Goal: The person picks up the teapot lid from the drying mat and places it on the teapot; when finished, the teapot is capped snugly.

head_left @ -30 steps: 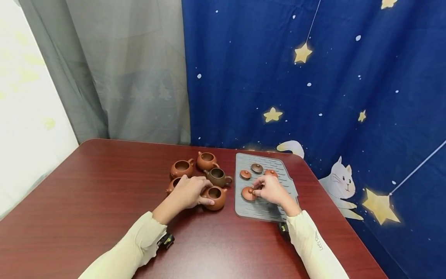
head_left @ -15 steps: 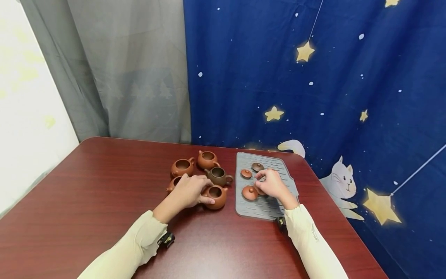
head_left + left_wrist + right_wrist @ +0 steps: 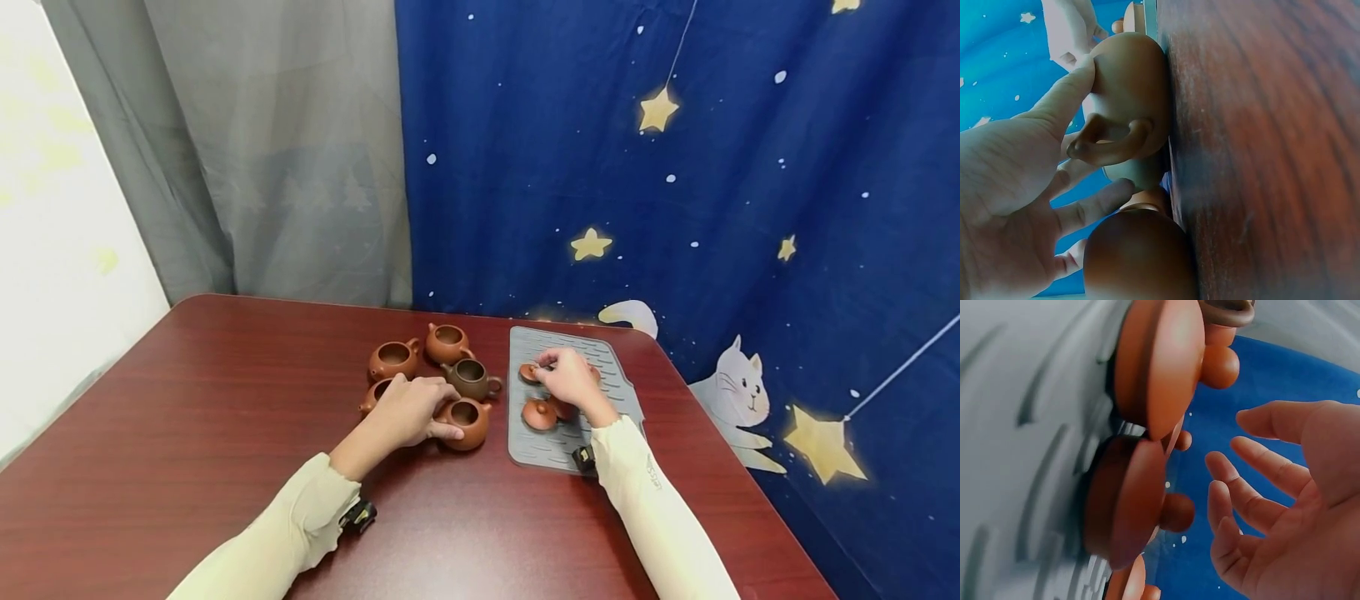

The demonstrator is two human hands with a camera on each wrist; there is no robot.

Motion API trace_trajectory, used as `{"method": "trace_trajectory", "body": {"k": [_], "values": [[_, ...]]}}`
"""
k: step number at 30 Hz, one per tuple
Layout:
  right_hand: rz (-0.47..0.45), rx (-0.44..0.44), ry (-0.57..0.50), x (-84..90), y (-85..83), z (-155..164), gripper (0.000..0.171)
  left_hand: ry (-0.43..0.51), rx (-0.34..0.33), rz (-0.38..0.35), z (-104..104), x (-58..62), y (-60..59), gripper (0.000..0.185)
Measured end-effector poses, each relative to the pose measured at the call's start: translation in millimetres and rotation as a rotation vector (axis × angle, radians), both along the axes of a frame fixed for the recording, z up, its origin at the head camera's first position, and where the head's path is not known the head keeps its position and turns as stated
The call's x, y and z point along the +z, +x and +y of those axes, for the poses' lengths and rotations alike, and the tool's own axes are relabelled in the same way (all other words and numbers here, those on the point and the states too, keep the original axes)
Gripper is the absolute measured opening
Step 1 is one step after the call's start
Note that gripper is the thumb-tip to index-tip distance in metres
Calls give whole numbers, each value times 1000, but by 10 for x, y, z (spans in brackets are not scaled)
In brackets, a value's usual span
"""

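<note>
The left grip (image 3: pixel 408 410) holds the nearest teapot (image 3: pixel 468 437) between thumb and fingers. The right grip (image 3: pixel 572 379) (thumb and fingertips apart) is at a small lid (image 3: pixel 527 374) on the grey mat (image 3: pixel 534 452); other teapots (image 3: pixel 387 370) cluster leftward on the table (image 3: pixel 247 400).

Grey Mat (image 3: pixel 532 450) and Surrounding Colours

Mat: grey, patterned with short dashed ridges.
Lids (image 3: pixel 538 415), on the mat: reddish to orange-brown.
Teapots (image 3: pixel 392 357), left of the mat: orange-brown.
Dark teapot (image 3: pixel 467 383), left of the mat: olive-brown.
Surface (image 3: pixel 225 400), beneath the mat: dark red-brown, wood-grained.
Curtain (image 3: pixel 525 150), behind the mat: deep blue; yellow stars (image 3: pixel 657 111), white dots, white cat (image 3: pixel 727 385).
Sleeves (image 3: pixel 656 500), in front of the mat: cream; dark lettering on the right one.
</note>
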State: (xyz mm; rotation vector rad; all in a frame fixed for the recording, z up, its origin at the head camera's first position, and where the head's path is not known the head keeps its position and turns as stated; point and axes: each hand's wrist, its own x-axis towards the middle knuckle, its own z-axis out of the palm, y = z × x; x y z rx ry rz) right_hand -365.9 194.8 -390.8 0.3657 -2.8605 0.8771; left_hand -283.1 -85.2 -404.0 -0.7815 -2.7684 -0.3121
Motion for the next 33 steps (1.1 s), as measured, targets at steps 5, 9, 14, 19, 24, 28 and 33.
{"method": "trace_trajectory", "body": {"k": [5, 9, 14, 19, 24, 28, 33], "values": [[-26, -8, 14, 10, -72, -44, 25, -2, -4, 0, 4, -2, 2, 56], [-40, 1, 43, 0, -136, -68, 25, -9, 0, 8, 3, -15, -10, 57], [-76, 50, 70, -35, -207, -83, 27, -2, 3, 7, 2, -14, -16, 58], [-65, 75, 136, -71, -249, -99, 27, -7, 2, 6, 4, -8, -10, 57], [-34, 78, 150, -108, -255, -110, 24, -11, -16, 10, 6, -2, 1, 56], [-18, 74, 157, -119, -248, -118, 24, -15, -11, 17, -1, 3, 4, 56], [-22, 45, 130, -116, -239, -120, 22, -19, -10, 11, 3, -5, 0, 56]]}}
